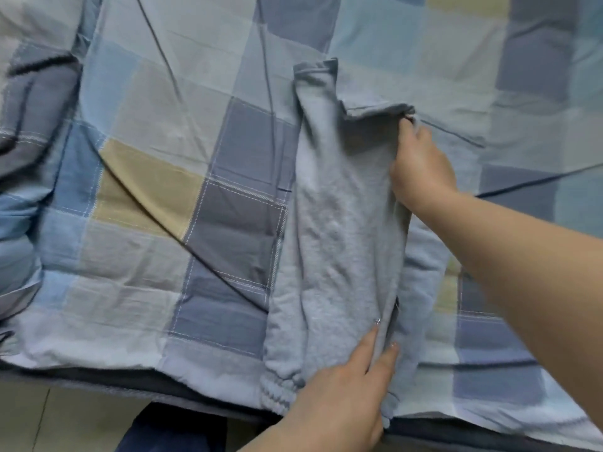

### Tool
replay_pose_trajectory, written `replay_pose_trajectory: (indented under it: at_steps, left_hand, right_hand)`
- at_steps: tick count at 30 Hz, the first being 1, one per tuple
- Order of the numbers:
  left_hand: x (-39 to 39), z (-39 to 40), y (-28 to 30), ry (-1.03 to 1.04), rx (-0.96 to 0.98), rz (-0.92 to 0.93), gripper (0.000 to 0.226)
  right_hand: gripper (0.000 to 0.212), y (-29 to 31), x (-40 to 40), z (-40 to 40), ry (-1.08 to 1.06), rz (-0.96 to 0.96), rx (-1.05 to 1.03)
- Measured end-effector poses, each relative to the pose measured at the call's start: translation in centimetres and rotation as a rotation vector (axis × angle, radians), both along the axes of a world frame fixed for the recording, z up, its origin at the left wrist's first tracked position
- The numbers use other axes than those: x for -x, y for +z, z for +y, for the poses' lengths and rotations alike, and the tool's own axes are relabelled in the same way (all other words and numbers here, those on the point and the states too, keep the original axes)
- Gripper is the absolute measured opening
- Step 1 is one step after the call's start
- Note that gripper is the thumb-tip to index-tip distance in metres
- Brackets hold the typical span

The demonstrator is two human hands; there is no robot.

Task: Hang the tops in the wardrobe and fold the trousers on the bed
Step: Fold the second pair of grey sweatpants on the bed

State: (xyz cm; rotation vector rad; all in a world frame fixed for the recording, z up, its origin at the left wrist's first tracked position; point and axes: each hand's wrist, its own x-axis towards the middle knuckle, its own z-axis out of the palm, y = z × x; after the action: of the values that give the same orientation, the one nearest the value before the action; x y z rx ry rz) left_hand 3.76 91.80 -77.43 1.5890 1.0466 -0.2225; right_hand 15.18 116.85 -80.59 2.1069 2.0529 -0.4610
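A checked quilt [156, 177] in blue, grey and tan squares spreads from nine to three o'clock; beige floor [65, 422] shows at seven o'clock.

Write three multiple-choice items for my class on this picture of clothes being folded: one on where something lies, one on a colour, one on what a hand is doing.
1. Where do the trousers lie?
A. on the checked quilt
B. on the floor
C. on a hanger

2. What colour are the trousers?
A. red
B. pale grey-blue
C. black

3. What is the right hand doing?
A. hanging free above the bed
B. holding a hanger
C. gripping a fold of the trousers

Answers:
1. A, since the quilt's squares show all round the trousers.
2. B, as the fleecy cloth is pale grey-blue throughout.
3. C, because its fingers curl round the cloth's edge, while the left hand rests on the cloth near the waistband with straight fingers.
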Motion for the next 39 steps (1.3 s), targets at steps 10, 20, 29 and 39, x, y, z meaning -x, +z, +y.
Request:
replay_pose_trajectory:
  at_steps: [10,20,29,39]
  left_hand:
    - [-9.9,-0.1,-1.4,-0.199,-0.004,0.057,0.084]
    - [-7.0,0.1,-5.7,0.416,-0.127,-0.044,0.057]
    - [1.4,-2.1,-7.4,0.724,-0.124,0.336,0.057]
    - [3.5,-3.3,-6.6,1.332,0.795,-0.010,0.014]
  right_hand:
    - [0.078,-2.0,-14.7,-3.0,-0.370,0.245,0.123]
    - [0.048,-5.0,-15.0,-14.5,-0.926,0.755,0.064]
    - [0.020,-5.1,-10.7,-29.6,-1.384,1.007,0.471]
    - [0.034,-3.8,-11.2,-31.2,-1.425,1.404,0.783]
